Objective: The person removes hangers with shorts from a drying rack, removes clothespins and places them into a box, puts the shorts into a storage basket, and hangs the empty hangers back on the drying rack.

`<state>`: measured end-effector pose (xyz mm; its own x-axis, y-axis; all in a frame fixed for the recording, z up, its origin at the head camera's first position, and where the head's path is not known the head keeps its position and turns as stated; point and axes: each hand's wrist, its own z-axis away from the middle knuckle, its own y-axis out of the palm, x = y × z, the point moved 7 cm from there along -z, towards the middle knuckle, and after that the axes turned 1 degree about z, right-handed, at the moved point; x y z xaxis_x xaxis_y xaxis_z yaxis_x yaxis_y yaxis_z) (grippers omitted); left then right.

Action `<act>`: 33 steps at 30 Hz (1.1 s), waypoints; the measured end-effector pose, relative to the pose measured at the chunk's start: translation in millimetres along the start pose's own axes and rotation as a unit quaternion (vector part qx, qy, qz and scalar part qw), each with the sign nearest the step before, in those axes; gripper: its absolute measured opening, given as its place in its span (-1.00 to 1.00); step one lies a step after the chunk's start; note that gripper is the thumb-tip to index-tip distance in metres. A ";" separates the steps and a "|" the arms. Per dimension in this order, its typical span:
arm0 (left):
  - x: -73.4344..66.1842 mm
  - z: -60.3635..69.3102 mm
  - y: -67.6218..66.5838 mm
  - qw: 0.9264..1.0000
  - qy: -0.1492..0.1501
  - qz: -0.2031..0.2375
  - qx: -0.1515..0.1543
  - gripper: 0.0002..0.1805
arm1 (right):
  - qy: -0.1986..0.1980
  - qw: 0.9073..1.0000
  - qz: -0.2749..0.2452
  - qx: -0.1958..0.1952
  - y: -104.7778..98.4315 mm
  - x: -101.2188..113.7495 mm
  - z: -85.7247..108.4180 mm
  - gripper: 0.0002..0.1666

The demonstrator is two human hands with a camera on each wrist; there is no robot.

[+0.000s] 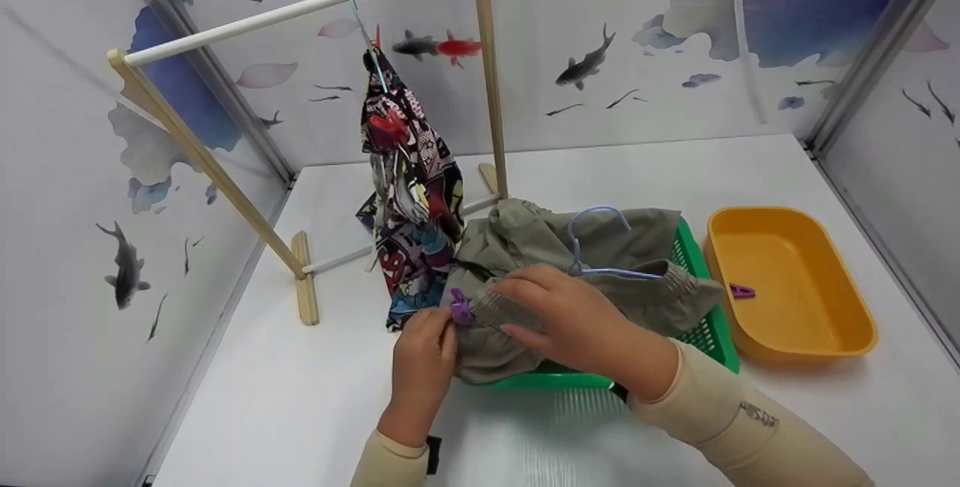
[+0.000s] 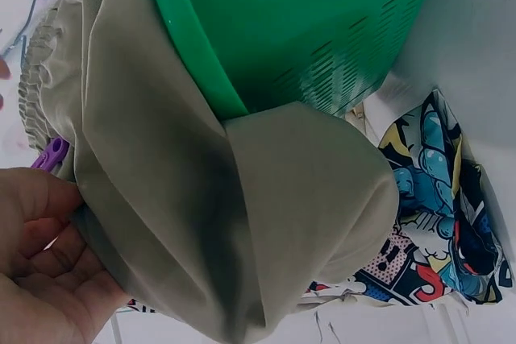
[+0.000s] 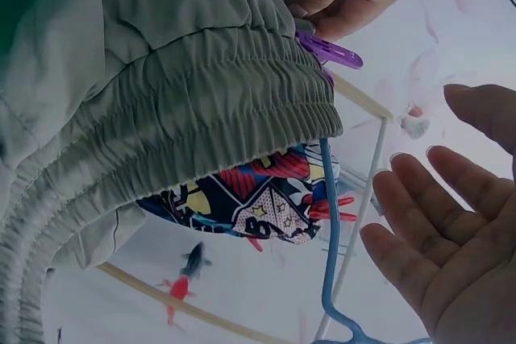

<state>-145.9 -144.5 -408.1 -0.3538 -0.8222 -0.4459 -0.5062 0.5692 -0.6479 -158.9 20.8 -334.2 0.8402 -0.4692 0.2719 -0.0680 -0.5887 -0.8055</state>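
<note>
Olive-grey trousers (image 1: 517, 235) with an elastic waistband (image 3: 226, 78) lie bunched over a green basket (image 1: 577, 380). A blue hanger (image 1: 622, 273) sits in the waistband, its hook pointing up. At the waistband's left end is a purple clothespin (image 1: 460, 307), fastened on the cloth beside one hanger arm. My left hand (image 1: 422, 356) pinches the trouser fabric just by this clothespin, as the right wrist view also shows. Above the waistband hovers my right hand (image 1: 574, 322), fingers spread and holding nothing. In the right wrist view its palm (image 3: 459, 263) is apart from the hanger.
A wooden rack with a white rail (image 1: 300, 8) stands at the back left. From it hangs a colourful comic-print garment (image 1: 409, 172) on a light blue hanger, close to the trousers. An orange-yellow tub (image 1: 810, 284) at the right holds another purple clothespin (image 1: 742, 290).
</note>
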 end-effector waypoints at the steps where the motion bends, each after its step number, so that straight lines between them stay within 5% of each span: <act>1: 0.1 0.2 0.2 1.000 -0.001 0.000 0.002 -0.89 | 0.010 1.000 -0.001 0.014 3.5 -0.3 -3.6 -0.49; 20: -4.3 0.1 1.2 1.000 0.001 0.008 0.006 -0.88 | 0.097 0.981 0.043 0.162 52.3 -4.9 -44.5 -0.47; 33: -4.4 1.5 1.0 1.000 0.000 0.002 -0.001 -0.89 | 0.055 0.992 0.048 0.104 55.8 4.1 -48.9 -0.79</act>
<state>-143.7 -140.3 -407.7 -0.3570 -0.8194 -0.4484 -0.5053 0.5732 -0.6451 -185.5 -46.1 -352.3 0.7704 -0.5927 0.2348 -0.0228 -0.3937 -0.9190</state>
